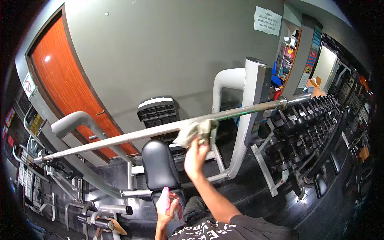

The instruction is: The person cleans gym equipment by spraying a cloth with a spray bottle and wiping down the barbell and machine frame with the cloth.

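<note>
My right hand point(196, 158) is closed on a pale cloth point(196, 134), which wraps over the long metal barbell bar point(152, 131) near its middle. The cloth's edge is a little blurred. Lower down, my left hand point(164, 214) grips a spray bottle with a pink top point(166, 196); its clear body is partly hidden by the fingers. The bar lies across the grey uprights of a bench press rack point(250, 100), carrying no plates. Below the bar, close to both hands, is the black padded backrest point(160, 165) of the bench.
A dumbbell rack point(296, 136) with several dumbbells stands at the right. Against the grey wall leans a black step platform point(158, 110). An orange-brown door point(64, 76) is at the left, with padded gym equipment point(96, 220) at the lower left.
</note>
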`<state>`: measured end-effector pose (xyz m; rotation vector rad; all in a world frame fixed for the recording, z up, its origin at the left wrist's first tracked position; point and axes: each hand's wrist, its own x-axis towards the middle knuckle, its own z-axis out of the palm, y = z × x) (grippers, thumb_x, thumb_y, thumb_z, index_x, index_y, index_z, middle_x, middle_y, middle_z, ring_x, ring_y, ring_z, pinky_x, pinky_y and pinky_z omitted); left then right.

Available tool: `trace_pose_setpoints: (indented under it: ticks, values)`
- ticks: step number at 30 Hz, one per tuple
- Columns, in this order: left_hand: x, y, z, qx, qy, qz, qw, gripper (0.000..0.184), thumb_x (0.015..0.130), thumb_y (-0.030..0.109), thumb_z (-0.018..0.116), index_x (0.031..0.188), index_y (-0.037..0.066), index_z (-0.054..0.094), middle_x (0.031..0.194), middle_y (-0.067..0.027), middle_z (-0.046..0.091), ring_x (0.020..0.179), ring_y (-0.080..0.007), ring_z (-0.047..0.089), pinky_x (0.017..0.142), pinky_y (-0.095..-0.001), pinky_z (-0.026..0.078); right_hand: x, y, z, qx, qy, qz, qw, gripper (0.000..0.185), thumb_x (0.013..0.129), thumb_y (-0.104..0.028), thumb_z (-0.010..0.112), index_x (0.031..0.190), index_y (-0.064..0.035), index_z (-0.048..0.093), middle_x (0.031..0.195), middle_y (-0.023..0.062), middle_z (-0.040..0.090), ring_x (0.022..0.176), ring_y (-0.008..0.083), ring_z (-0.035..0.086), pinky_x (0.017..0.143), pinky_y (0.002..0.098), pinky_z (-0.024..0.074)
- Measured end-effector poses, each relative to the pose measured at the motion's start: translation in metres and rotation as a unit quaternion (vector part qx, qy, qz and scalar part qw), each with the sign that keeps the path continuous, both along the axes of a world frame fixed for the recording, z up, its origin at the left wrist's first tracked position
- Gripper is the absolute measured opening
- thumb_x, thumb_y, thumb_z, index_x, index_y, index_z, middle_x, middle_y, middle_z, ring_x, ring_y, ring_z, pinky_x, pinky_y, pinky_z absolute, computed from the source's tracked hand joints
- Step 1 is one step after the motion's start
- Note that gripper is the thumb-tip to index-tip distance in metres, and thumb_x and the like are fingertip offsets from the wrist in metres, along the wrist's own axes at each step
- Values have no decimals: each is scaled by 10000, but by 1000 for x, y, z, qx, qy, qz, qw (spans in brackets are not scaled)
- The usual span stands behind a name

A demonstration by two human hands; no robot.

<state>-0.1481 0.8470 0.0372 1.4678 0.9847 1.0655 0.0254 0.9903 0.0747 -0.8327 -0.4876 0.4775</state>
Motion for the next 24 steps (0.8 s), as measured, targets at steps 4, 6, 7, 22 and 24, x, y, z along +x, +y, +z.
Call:
trace_pose_setpoints:
  ticks: [4, 6, 7, 22, 24]
  values:
    - [5, -1, 2, 9, -6, -12, 1000, 211, 863, 64, 567, 1032, -22, 475, 851, -106, 583, 590, -145, 574, 523, -265, 467, -28, -29, 3, -55, 177, 362, 914, 211, 943, -180, 532, 1113, -64, 577, 850, -21, 600, 695, 24, 553, 527, 159, 417]
    - [6, -2, 3, 22, -12, -13, 1000, 212, 865, 65, 564, 1037, -21, 472, 849, -105, 581, 581, -146, 573, 522, -264, 467, -32, -43, 17, 96, 219, 429, 871, 399, 927, -342, 540, 1236, -94, 492, 1057, 17, 601, 885, 104, 598, 702, 266, 508]
    - [5, -3, 1, 23, 2, -12, 1000, 216, 867, 66, 563, 1041, -21, 470, 847, -105, 581, 578, -144, 571, 521, -266, 468, -27, -55, 22, 177, 250, 449, 839, 462, 922, -401, 530, 1269, -105, 457, 1115, 32, 590, 944, 135, 601, 766, 303, 518]
    - [-11, -15, -6, 1, -12, -6, 1000, 246, 874, 65, 567, 1080, -19, 461, 882, -122, 567, 621, -143, 573, 549, -266, 487, 159, 19, 157, -439, -649, 52, 620, 325, 839, -320, 466, 1034, -138, 653, 982, 183, 653, 935, 363, 624, 829, 443, 480]
    - [-7, -15, -10, -8, -101, 33, 994, 287, 876, 31, 573, 1130, -44, 463, 845, -83, 585, 623, -93, 565, 545, -228, 475, 151, 31, 147, -386, -640, 103, 657, 331, 831, -310, 468, 1042, -125, 641, 967, 201, 647, 935, 383, 610, 831, 448, 473]
